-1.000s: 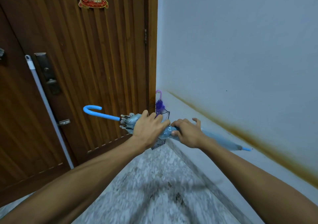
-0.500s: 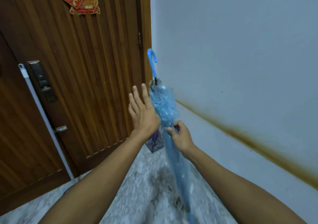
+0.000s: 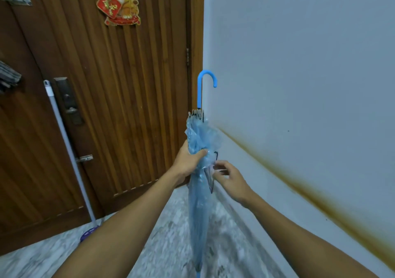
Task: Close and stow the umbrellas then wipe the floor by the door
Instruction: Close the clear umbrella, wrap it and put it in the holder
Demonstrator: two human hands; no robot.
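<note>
Two bare forearms reach in from the bottom corners of the frame over the speckled grey floor (image 3: 166,235). Between them, at centre, a folded blue umbrella (image 3: 198,192) stands nearly upright, its tip at the bottom edge and its hooked blue handle (image 3: 203,85) pointing up in front of the corner where door meets wall. The left hand (image 3: 188,162) has its grip wrapped round the bunched canopy just above mid-length, thumb pressed across the plastic. The right hand (image 3: 229,177), just to the right and slightly lower, has its fingers curled, the tips pinching at something small and pale beside the canopy; what it is cannot be made out. Farther back, a pale mop pole (image 3: 68,149) leans against the ribbed wooden door (image 3: 128,96) at left. A tiger decoration (image 3: 118,2) hangs at the door's top. A brownish stain (image 3: 310,183) streaks the white wall (image 3: 299,64) on the right.
</note>
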